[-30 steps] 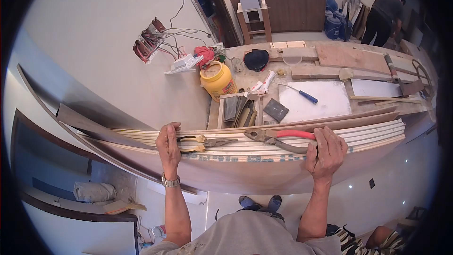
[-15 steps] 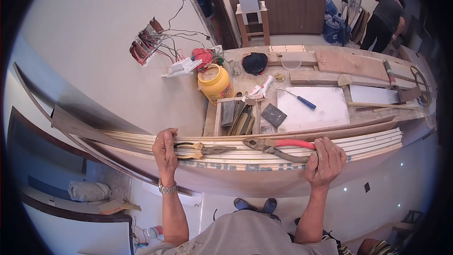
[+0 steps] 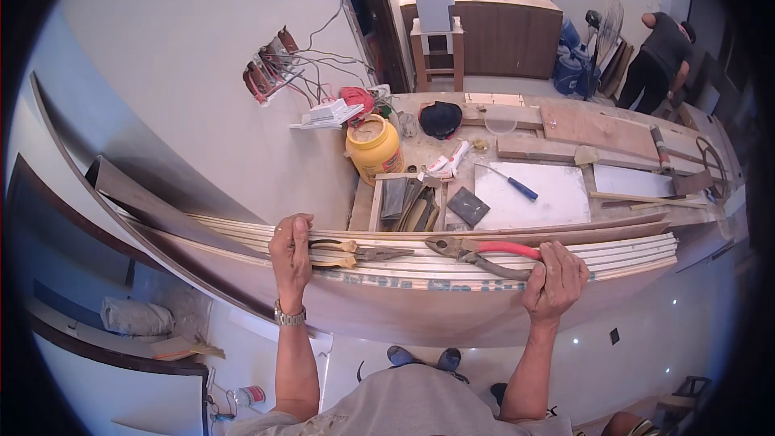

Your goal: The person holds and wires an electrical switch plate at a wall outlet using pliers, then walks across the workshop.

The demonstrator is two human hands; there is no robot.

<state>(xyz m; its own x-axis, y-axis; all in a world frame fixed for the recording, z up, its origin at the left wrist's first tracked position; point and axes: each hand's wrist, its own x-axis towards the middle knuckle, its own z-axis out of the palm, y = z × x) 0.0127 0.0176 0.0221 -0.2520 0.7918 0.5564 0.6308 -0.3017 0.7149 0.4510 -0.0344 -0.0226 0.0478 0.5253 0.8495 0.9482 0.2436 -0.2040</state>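
Several thin boards stand on edge side by side before me. Across their top edges lie needle-nose pliers with yellow and black handles and larger pliers with one red and one dark handle. My left hand, with a metal watch on its wrist, is closed around the handle ends of the needle-nose pliers. My right hand has its fingers curled over the handle ends of the larger pliers. The jaws of both tools point toward each other without touching.
Behind the boards, a worktop carries a yellow tub, a blue-handled screwdriver, a dark cap and wood pieces. Wires hang from an open wall box. A person bends down at the far right.
The camera view has shifted, so the room and worktop sit slightly differently in the frame. Both hands stay at the same pliers, and the person at the far right has moved their arms a little.
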